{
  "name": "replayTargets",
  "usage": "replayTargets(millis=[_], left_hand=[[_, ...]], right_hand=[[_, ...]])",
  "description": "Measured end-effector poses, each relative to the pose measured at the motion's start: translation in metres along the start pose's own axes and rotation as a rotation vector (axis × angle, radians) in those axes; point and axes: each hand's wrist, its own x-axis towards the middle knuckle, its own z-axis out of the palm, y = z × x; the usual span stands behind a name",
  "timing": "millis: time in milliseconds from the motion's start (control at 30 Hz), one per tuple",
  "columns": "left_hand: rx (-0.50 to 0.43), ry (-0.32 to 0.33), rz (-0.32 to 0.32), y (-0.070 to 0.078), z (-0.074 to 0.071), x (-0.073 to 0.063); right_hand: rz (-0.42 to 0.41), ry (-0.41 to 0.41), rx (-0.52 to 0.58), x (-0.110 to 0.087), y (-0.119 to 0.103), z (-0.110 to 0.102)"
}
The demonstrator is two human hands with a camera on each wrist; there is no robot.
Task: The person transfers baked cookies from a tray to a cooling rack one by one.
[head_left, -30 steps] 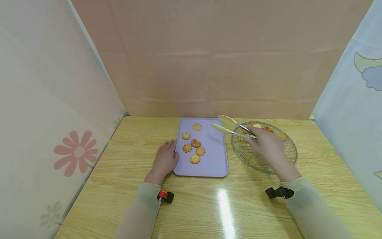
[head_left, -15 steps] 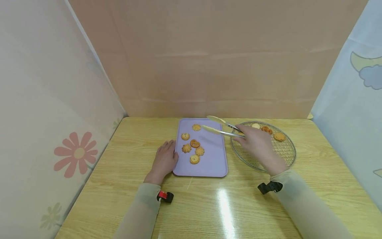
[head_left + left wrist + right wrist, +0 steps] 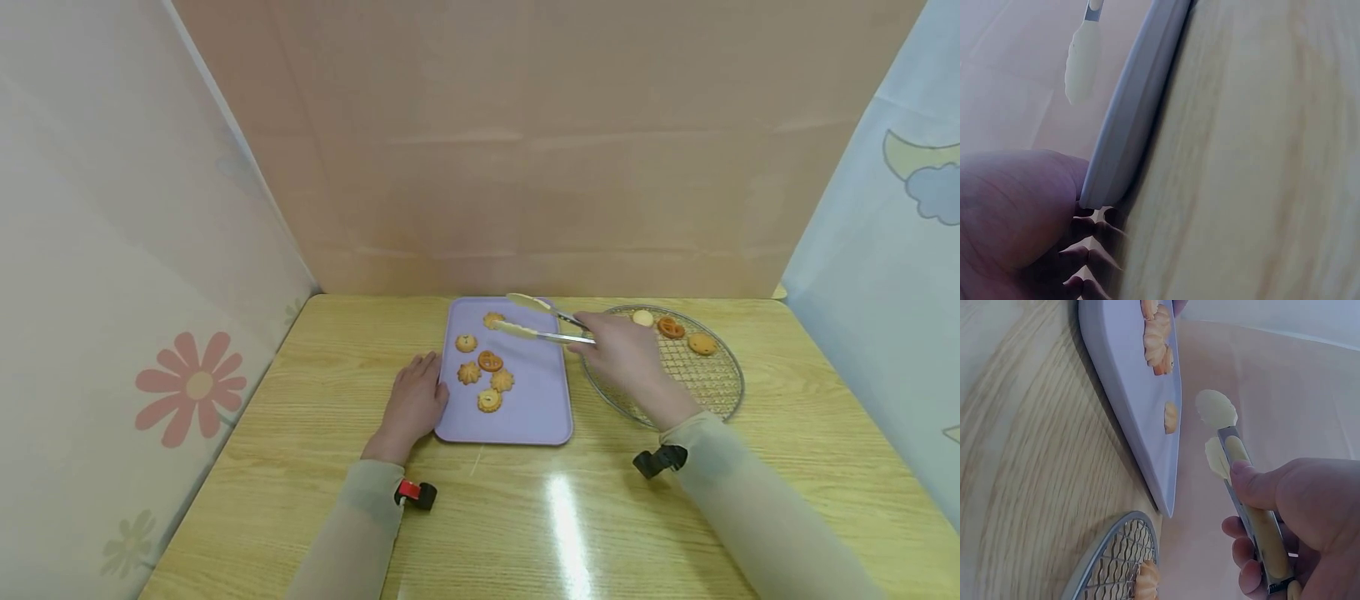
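My right hand [image 3: 625,352] grips a pair of tongs [image 3: 1259,531] with cream tips, its thumb on the upper arm of the tongs. The tips stand apart with nothing between them, above the far part of a lilac tray [image 3: 536,408]. Several cookies lie on the tray: a pretzel-shaped cookie [image 3: 491,361], a flower-shaped cookie [image 3: 469,372] and a round scalloped cookie [image 3: 490,400] among them. Another flower-shaped cookie [image 3: 493,320] lies near the tongs' lower tip. My left hand [image 3: 415,396] rests on the table against the tray's left edge, thumb at the rim.
A round wire rack [image 3: 697,383] stands right of the tray, partly hidden by my right hand. On it are a pale round cookie [image 3: 642,318], a pretzel-shaped cookie [image 3: 671,327] and an oval cookie [image 3: 702,343]. A tan wall [image 3: 525,167] rises behind the table.
My right hand has moved left with the tongs, carrying their tips from the tray's right edge to over the tray. More of the rack's cookies show. My left hand has stayed put.
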Motion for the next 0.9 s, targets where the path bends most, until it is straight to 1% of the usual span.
replayTargets(millis=[200,433,700,900], left_hand=[[0.004,0.000,0.006,-0.002,0.001,0.001],[0.000,0.008,0.013,-0.005,0.004,0.003],[0.010,0.011,0.005,-0.004,0.004,0.002],[0.007,0.011,0.003,-0.005,0.005,0.001]], right_hand=[[-0.018,-0.022,-0.002,0.006,-0.002,0.007],[-0.012,-0.055,-0.014,0.013,-0.005,0.012],[-0.011,-0.045,-0.027,0.020,-0.007,0.022],[0.005,-0.058,-0.018,0.025,-0.008,0.025]])
